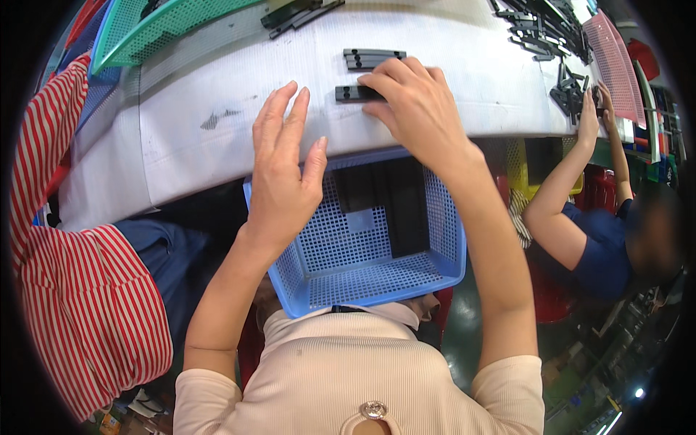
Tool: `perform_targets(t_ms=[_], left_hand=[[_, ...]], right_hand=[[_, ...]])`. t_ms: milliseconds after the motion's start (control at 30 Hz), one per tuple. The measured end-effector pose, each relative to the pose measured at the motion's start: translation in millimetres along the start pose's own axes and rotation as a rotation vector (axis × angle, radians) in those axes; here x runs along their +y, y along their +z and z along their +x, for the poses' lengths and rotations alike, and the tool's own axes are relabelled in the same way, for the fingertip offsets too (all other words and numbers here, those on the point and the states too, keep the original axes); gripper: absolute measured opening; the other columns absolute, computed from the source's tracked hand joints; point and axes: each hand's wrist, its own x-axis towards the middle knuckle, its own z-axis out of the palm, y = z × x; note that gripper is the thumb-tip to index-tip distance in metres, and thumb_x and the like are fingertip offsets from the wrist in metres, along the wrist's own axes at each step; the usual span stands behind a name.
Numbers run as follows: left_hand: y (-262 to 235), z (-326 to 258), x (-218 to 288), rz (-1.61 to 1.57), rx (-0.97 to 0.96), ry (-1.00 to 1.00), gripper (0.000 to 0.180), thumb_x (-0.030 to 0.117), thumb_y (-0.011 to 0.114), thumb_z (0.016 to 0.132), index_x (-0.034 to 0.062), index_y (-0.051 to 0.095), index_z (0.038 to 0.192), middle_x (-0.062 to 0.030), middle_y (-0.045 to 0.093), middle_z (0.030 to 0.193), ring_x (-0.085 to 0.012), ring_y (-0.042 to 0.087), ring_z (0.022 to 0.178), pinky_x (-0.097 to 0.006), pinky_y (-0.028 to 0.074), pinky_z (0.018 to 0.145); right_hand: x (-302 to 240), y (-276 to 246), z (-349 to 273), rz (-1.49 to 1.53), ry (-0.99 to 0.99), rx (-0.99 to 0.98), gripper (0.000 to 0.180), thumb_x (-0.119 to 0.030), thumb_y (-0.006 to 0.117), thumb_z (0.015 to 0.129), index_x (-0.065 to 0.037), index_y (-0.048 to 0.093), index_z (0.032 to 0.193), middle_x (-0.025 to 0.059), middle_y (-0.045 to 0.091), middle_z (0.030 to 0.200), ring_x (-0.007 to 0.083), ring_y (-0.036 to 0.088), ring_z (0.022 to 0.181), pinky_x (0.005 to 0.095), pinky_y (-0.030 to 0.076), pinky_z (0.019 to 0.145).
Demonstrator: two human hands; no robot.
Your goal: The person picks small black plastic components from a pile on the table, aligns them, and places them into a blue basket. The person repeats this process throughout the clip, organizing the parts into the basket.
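My right hand is closed over the right end of a short black bar with small round holes, lying on the white-covered table. Its thumb and fingers hide the rest of that bar. Just beyond it, a few similar black bars lie side by side. My left hand hovers near the table's front edge, left of the bars, fingers stretched out and holding nothing. Below my hands, a blue perforated basket sits at my lap with flat black pieces inside.
A green basket stands at the far left, near more black parts. Heaps of thin black parts cover the far right, beside a pink basket. People sit close by: a striped sleeve at left, another person's hands at right.
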Motion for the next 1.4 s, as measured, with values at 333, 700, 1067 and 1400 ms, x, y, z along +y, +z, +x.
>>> perform_targets(t_ms=[333, 700, 1067, 1400], left_hand=[[-30, -44, 3, -0.210, -0.092, -0.102, 0.042, -0.003, 0.055, 0.088, 0.0033, 0.057, 0.130, -0.0145, 0.059, 0.127, -0.0245, 0.059, 0.115, -0.032, 0.047, 0.093], [10, -95, -10, -0.516, -0.505, -0.775, 0.033, 0.005, 0.049, 0.096, 0.0033, 0.057, 0.128, -0.0077, 0.065, 0.110, -0.0123, 0.060, 0.095, -0.027, 0.050, 0.085], [37, -119, -18, -0.796, -0.669, -1.071, 0.043, 0.012, 0.049, 0.098, -0.0001, 0.047, 0.138, -0.0129, 0.056, 0.134, -0.0196, 0.056, 0.117, -0.031, 0.047, 0.093], [46, -118, -10, -1.027, -0.500, -1.197, 0.046, 0.015, 0.054, 0.097, -0.0014, 0.046, 0.139, -0.0147, 0.050, 0.139, -0.0209, 0.050, 0.125, -0.033, 0.044, 0.100]], right_hand=[[-39, -39, -47, 0.139, -0.047, -0.126, 0.023, -0.016, 0.075, 0.073, -0.009, 0.065, 0.092, 0.0027, 0.059, 0.091, 0.0204, 0.057, 0.090, 0.0396, 0.040, 0.083], [-69, 51, -144, 0.053, -0.088, -0.358, 0.017, -0.013, 0.060, 0.079, -0.007, 0.064, 0.095, 0.0036, 0.052, 0.090, 0.0196, 0.052, 0.091, 0.0389, 0.039, 0.083], [-79, 42, -149, -0.002, -0.005, -0.304, 0.019, -0.013, 0.061, 0.080, -0.005, 0.064, 0.097, 0.0039, 0.052, 0.089, 0.0195, 0.052, 0.088, 0.0384, 0.039, 0.080], [-100, 37, -176, 0.000, 0.223, -0.499, 0.042, -0.009, 0.060, 0.079, 0.004, 0.059, 0.119, 0.0090, 0.056, 0.098, 0.0218, 0.055, 0.090, 0.0360, 0.039, 0.075]])
